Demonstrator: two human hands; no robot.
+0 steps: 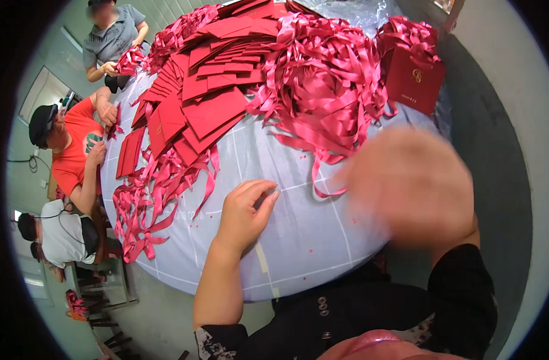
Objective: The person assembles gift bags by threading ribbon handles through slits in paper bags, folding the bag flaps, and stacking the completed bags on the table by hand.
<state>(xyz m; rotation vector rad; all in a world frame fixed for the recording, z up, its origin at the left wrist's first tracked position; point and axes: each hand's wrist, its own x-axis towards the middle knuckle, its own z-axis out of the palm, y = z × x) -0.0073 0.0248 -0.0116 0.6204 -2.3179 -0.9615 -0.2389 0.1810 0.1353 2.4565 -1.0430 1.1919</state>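
My left hand [248, 210] rests above the table covered with a pale blue checked cloth [298, 270]. Its fingers curl, with thumb and forefinger tips close together; anything between them is too small to make out. To its left lie loose pink-red ribbons [160, 204]. My right hand [412, 186] is raised on the right, smeared by motion, so its fingers and anything in them cannot be read. Beyond it spreads a large heap of shiny pink-red ribbons [328, 84], one strand trailing toward that hand. Stacked red paper bags [217, 111] lie left of the heap.
A red bag [415, 81] stands at the far right edge, stuffed with ribbons. Clear plastic wrap [358, 13] lies at the back. A person in orange [76, 141] and another in grey [115, 39] work along the left side. A person in white [61, 234] sits behind, with stools nearby.
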